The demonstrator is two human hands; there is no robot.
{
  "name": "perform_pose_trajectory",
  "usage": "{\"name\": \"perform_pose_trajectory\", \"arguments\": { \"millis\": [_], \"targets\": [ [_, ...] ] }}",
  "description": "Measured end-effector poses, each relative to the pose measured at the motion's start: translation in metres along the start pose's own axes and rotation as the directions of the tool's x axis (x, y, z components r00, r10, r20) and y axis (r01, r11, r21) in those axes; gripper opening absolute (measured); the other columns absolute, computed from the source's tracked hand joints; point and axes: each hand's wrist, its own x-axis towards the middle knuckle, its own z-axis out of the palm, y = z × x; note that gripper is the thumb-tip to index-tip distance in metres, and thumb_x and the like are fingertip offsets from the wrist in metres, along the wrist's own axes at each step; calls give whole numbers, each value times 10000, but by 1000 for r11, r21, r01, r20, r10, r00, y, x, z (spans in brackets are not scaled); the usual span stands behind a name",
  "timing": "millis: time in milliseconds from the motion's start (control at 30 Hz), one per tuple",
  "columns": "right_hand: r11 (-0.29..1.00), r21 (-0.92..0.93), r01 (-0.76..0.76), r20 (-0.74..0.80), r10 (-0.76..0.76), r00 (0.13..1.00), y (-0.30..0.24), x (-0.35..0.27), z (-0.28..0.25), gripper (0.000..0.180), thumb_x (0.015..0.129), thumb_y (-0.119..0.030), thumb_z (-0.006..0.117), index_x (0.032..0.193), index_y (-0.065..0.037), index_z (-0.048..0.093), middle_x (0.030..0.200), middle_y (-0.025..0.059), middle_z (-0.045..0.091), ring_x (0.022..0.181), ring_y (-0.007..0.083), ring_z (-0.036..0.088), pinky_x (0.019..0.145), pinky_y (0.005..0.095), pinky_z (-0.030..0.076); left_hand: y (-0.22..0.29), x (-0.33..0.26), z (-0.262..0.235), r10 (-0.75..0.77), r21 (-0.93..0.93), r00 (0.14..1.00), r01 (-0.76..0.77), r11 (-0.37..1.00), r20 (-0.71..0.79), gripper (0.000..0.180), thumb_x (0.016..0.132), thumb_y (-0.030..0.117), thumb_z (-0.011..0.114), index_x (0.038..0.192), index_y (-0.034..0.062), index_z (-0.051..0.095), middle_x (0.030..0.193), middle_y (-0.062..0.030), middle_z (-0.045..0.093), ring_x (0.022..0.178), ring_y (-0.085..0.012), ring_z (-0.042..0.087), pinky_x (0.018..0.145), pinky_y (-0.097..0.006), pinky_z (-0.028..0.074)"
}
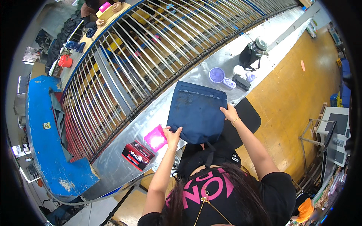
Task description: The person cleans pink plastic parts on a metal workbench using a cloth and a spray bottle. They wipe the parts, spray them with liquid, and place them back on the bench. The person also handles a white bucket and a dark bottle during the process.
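A dark blue fabric piece (198,113), flat and roughly square with a rounded near end, spreads over the metal table edge toward my lap. A light worn strip crosses its far part, and a dark strap hangs at its near end. I cannot tell whether it is a bag or an apron. My left hand (173,138) pinches its left near edge. At its right edge, my right hand (229,112) grips with thumb and fingers. Beside my left hand lies a bright pink plastic tray (155,138), next to a red and black box (138,155).
A purple handheld fan (217,75), a black case (241,83) and a bottle in a dark holder (257,49) stand on the metal table (109,171) to the right. Beyond runs a roller conveyor (135,56) with a blue end housing (45,132). Another person's hand (100,22) works across it.
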Motion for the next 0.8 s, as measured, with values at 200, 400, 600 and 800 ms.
{"name": "perform_pose_trajectory", "arguments": {
  "millis": [200,400,600,800],
  "targets": [
    [943,-285,172,-91,-206,974,33,24,-5,466,850,-266,684,1185,45,595,965,209,694,809,273,714,633,365,556,13,12,9,200,376,980,-176,910,-25,868,688,-8,684,1430,12,234,1301,-319,470,1140,-460,545,1035,-463,408],
    [999,25,43,41,-44,998,8,10,6,384,871,-229,671,1125,52,610,995,142,689,772,219,694,630,333,592,64,67,-18,540,371,835,-470,801,-106,791,745,-129,545,1463,14,244,1390,-282,432,1278,-440,464,1040,-435,406],
    [966,202,-159,313,90,945,24,0,24,473,882,-276,682,1163,87,569,1047,174,672,704,232,705,583,317,597,124,64,-7,733,231,674,-701,675,-92,725,869,-29,584,1505,32,241,1518,-265,295,1420,-408,285,1170,-430,235],
    [999,23,-25,-67,27,997,23,-8,-15,320,855,-298,702,920,-3,596,733,103,668,567,175,669,500,303,527,47,-4,36,700,678,618,-687,261,357,698,896,416,634,1490,158,374,1595,-219,150,1475,-406,136,1158,-597,125]
  ]
}}
